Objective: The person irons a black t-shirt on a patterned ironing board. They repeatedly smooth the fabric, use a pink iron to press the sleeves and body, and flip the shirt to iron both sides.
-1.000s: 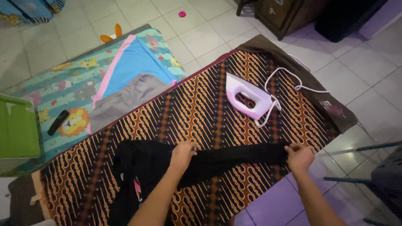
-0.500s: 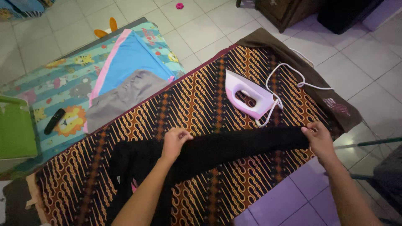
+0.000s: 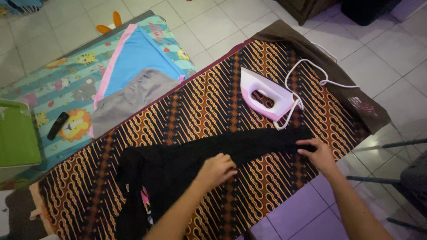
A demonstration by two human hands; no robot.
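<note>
A long black garment [image 3: 258, 144] lies stretched across a brown and orange patterned cloth [image 3: 200, 106]. My left hand [image 3: 217, 170] rests on the garment's middle, with its fingers curled over the lower edge. At the garment's narrow right end, my right hand [image 3: 318, 154] pinches the fabric. The wider left part of the garment [image 3: 142, 178] is bunched, and a bit of pink shows there. A white and pink iron [image 3: 267, 94] lies on the cloth just beyond my right hand, with its white cord [image 3: 311, 69] looping to the right.
A children's mat with animal prints [image 3: 66, 84] lies at the left. On it are a blue cloth with a pink edge [image 3: 138, 58], a grey garment [image 3: 129, 100] and a black remote [image 3: 58, 126]. A green object [image 3: 18, 138] sits far left, and dark chair legs [image 3: 391, 146] stand at the right.
Both hands have lowered the black garment flat onto the patterned cloth. My left hand slid right along it towards the middle, and my right hand moved slightly left and down.
</note>
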